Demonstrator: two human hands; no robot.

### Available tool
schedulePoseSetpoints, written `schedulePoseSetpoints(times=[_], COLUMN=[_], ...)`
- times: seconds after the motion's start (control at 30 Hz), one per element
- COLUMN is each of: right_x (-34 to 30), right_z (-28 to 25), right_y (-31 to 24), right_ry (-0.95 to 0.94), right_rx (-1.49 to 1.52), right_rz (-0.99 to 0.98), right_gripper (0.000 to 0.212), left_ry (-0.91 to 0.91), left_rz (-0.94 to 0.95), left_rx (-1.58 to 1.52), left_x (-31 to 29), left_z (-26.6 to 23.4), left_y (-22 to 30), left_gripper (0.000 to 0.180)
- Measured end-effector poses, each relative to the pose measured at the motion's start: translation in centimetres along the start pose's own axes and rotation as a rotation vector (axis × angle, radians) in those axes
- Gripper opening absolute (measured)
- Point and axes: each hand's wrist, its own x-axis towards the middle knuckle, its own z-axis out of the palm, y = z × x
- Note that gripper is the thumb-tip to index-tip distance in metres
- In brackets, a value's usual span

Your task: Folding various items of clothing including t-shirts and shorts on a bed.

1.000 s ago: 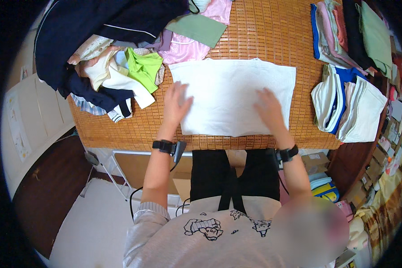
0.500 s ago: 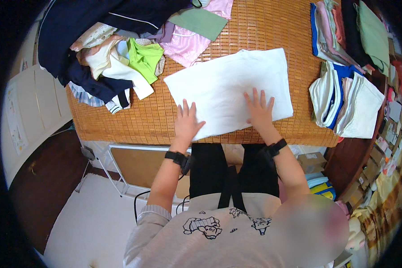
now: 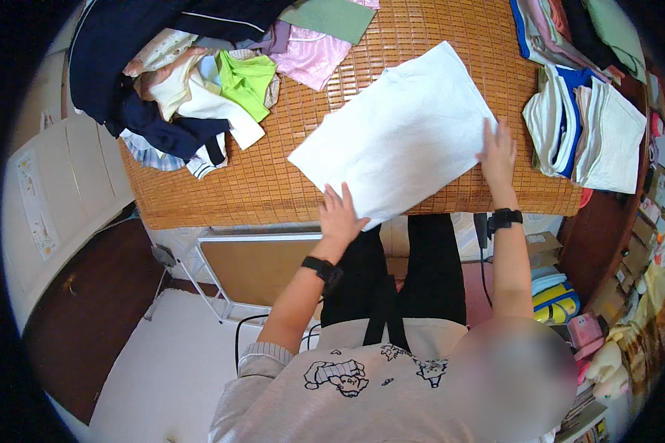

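A white folded cloth [image 3: 403, 133] lies flat and slanted on the woven bamboo mat [image 3: 229, 199], its far right corner pointing away from me. It looks like a garment or towel; I cannot tell which. My left hand [image 3: 340, 215] rests on its near left part, fingers spread and the thumb out along the near edge. At the cloth's right edge is my right hand [image 3: 499, 156], its fingers stretched out and touching the border. The near corner of the cloth reaches the front edge of the mat.
A loose heap of clothes, with a navy garment [image 3: 118, 66] and a lime green piece [image 3: 245, 83], covers the left side. Folded white and blue clothes [image 3: 561, 133] stand at the right, with another folded stack [image 3: 547, 33] behind. A folding board [image 3: 266, 273] stands below the table.
The white cloth has turned counterclockwise, its right end swinging away from me. My right hand has moved from its top to the right edge; my left hand has shifted right with the near corner.
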Motion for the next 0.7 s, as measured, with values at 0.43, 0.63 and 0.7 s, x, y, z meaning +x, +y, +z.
schedulePoseSetpoints(times=[0.43,0.63,0.7], right_x=[-9.6,-9.2,-9.1], right_z=[9.5,8.7,8.6], right_y=[-4.0,-5.7,-5.5], right_ry=[0.186,0.17,0.141], right_rx=[1.174,1.202,1.198], right_rz=[0.635,0.724,0.755], right_gripper=[0.031,0.029,0.027], left_ry=[0.558,0.496,0.444], left_rz=[0.353,0.291,0.27], left_rx=[-0.341,-0.487,-0.525], left_x=[7.2,13.0,14.0], left_z=[-2.2,-4.3,-4.2], left_y=[0.9,-0.7,0.0], left_gripper=[0.038,0.05,0.049])
